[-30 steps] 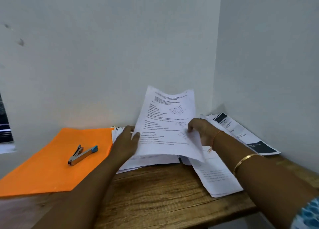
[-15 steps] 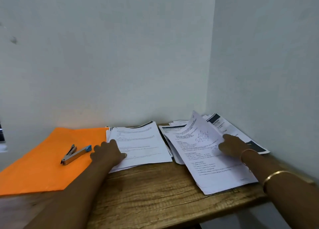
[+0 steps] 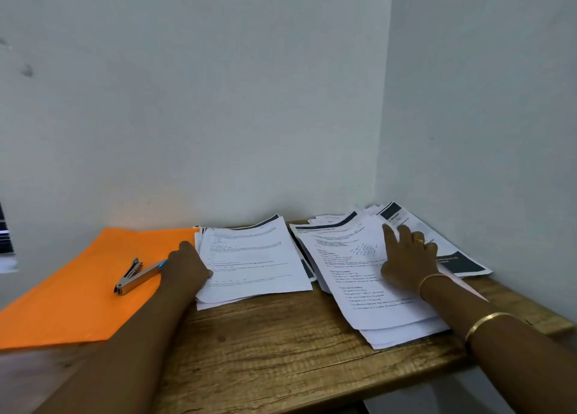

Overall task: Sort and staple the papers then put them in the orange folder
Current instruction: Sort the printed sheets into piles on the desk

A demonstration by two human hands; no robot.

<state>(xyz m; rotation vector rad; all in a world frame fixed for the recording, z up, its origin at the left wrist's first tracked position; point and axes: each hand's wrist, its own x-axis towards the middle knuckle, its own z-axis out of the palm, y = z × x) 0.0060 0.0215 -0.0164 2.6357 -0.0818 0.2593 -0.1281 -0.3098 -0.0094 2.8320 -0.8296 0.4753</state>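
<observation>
The left hand [image 3: 187,270] sits at the outer edge of the left stack [image 3: 253,263] of printed papers. Its back faces the camera and its fingers are curled out of sight, so I cannot tell whether they pinch any sheets. The right hand [image 3: 409,260] lies released, with straight, spread fingers pressing flat on the right stack [image 3: 368,292].

The long axis of each stack runs away from the person. The right stack is fanned and skewed, and its near corner overhangs the front edge of the bench [image 3: 281,351]. Dark-banded sheets beyond the right hand reach the side wall [image 3: 484,117]. Their print is too blurred to read.

The orange folder [image 3: 71,298] lies flat just outside the left hand, with its far corner tucked under the left stack. The stapler [image 3: 137,276] rests on it at a slant, its blue end touching or hidden behind the left hand. Bare wood lies open between the forearms.
</observation>
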